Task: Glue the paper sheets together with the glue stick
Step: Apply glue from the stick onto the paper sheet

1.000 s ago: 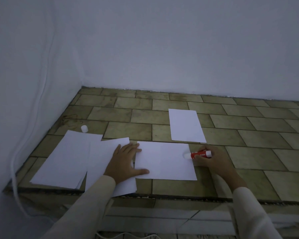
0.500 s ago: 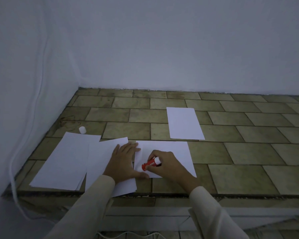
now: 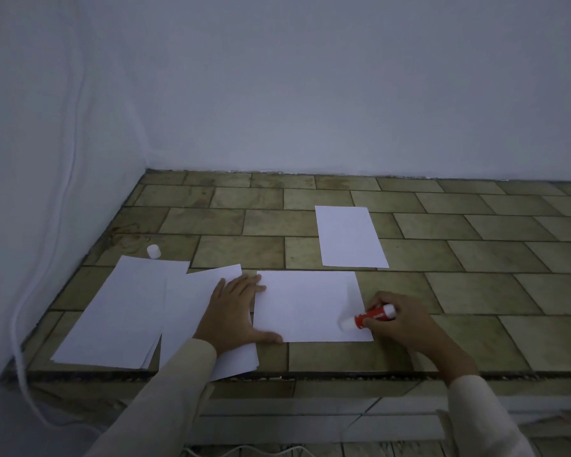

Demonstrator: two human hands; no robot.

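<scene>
A white paper sheet (image 3: 307,305) lies on the tiled ledge in front of me. My left hand (image 3: 233,311) lies flat, fingers spread, pressing its left edge and an overlapping sheet (image 3: 192,301). My right hand (image 3: 399,321) grips a red glue stick (image 3: 370,317), its white tip touching the sheet near the lower right corner. Another single sheet (image 3: 350,235) lies farther back. A stack of sheets (image 3: 122,311) sits at the left. The white glue cap (image 3: 153,251) stands behind that stack.
The tiled ledge (image 3: 475,291) ends in a front edge just below the sheets, with a drop beneath. White walls close the back and the left side. A white cord (image 3: 20,324) hangs down the left wall.
My right hand has swept the glue stick from the sheet's left part, near my left hand, across to its lower right corner. My left hand has stayed pressed in place.
</scene>
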